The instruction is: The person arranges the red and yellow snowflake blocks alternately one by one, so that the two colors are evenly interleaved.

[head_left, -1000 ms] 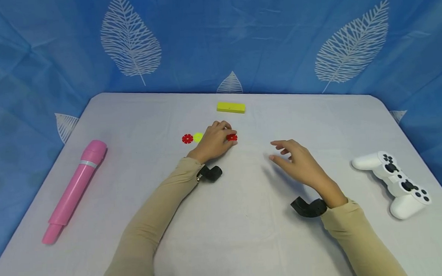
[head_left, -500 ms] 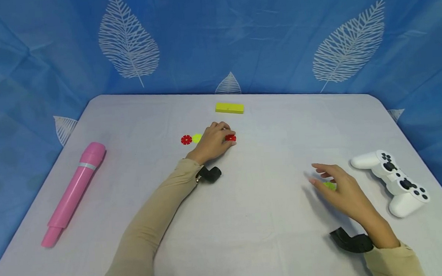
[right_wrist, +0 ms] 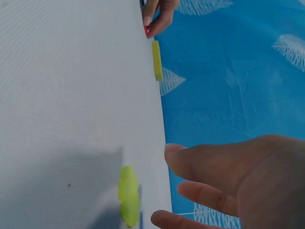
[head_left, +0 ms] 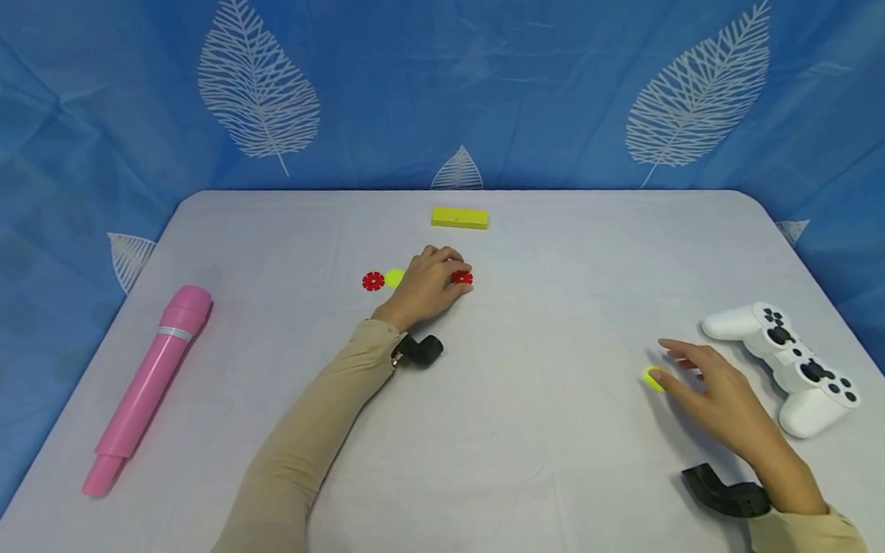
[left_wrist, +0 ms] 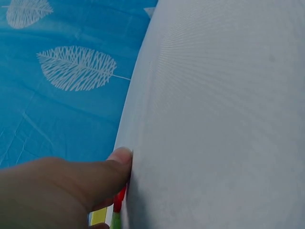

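My left hand rests on the white table, thumb and fingers set around the edge of a red notched plastic disc. Left of that hand, a yellow-green disc and another red notched disc lie in line with it. The left wrist view shows red and green edges below the thumb. My right hand hovers with fingers spread and relaxed, holding nothing. A bright yellow disc lies on the table by its thumb, partly hidden; the right wrist view shows the scalloped yellow disc apart from the fingers.
A yellow bar lies near the far edge, beyond the left hand. At far left is a pink toy microphone. A white game controller lies right of the right hand. A blue leaf-print cloth hangs behind the table.
My right hand has moved right and nearer to me, from mid-table to beside the controller, bringing the bright yellow disc into sight. My left hand has stayed at the red disc.
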The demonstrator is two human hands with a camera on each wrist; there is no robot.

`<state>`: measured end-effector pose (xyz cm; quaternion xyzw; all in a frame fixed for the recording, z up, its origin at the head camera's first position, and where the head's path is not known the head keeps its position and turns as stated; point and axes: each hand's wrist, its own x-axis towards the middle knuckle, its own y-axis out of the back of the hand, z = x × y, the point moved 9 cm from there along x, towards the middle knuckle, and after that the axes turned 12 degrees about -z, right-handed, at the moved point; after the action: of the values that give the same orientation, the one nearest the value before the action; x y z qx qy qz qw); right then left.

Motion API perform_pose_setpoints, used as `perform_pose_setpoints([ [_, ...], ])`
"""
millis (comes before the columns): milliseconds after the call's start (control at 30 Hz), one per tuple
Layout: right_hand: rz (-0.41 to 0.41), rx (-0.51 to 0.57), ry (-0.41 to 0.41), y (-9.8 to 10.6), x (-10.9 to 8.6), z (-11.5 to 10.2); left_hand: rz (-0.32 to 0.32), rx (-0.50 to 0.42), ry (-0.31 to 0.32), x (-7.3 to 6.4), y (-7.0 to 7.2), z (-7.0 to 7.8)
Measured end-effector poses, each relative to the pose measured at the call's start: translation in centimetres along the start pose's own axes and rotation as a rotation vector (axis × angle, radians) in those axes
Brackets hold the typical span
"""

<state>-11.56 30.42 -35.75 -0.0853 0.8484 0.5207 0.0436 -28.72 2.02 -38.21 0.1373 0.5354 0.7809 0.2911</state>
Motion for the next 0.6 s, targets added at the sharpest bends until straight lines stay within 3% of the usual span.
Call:
perform_pose_setpoints([
  [333, -0.04, -0.025, 0.019, -0.64, 0.21, 0.06, -0.009, -0.009, -0.001, 0.03, -0.1, -0.07],
  [600, -0.043, -0.062, -0.04, -0.92, 0.13, 0.79, -0.014, -0.009, 0.006, -0.01, -0.17, -0.15],
])
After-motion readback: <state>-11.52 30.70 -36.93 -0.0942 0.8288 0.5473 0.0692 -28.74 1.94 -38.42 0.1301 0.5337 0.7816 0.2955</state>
